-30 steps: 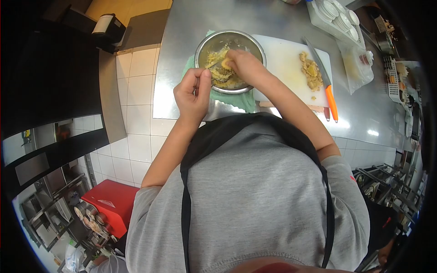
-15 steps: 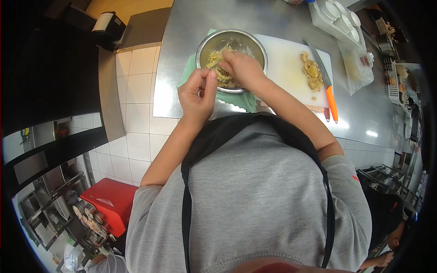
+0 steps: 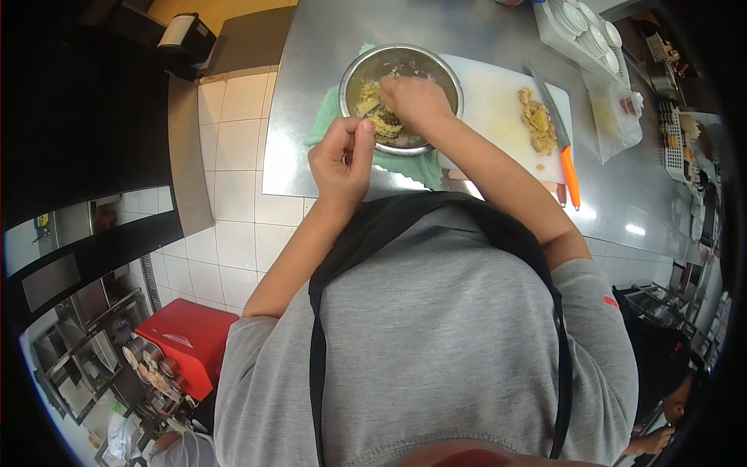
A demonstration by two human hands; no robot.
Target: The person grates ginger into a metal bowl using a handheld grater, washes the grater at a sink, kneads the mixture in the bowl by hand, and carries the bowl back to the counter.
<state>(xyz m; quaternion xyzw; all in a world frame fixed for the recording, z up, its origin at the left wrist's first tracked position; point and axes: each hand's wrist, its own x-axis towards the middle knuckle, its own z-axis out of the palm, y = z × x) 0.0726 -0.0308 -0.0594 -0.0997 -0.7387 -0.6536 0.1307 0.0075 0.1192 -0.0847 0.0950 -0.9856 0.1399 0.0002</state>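
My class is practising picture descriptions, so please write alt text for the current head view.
A person's right hand reaches into a metal bowl of yellow food, while the curled left hand is at its near rim. The bowl stands on a green cloth; beside it, a white cutting board bears brownish-yellow pieces and an orange-handled knife.

Yellow mush (image 3: 370,98) in metal bowl (image 3: 442,68)

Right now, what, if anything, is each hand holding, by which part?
Left hand: seemingly a tool, by one end. Right hand, over the bowl: hidden, so cannot tell.
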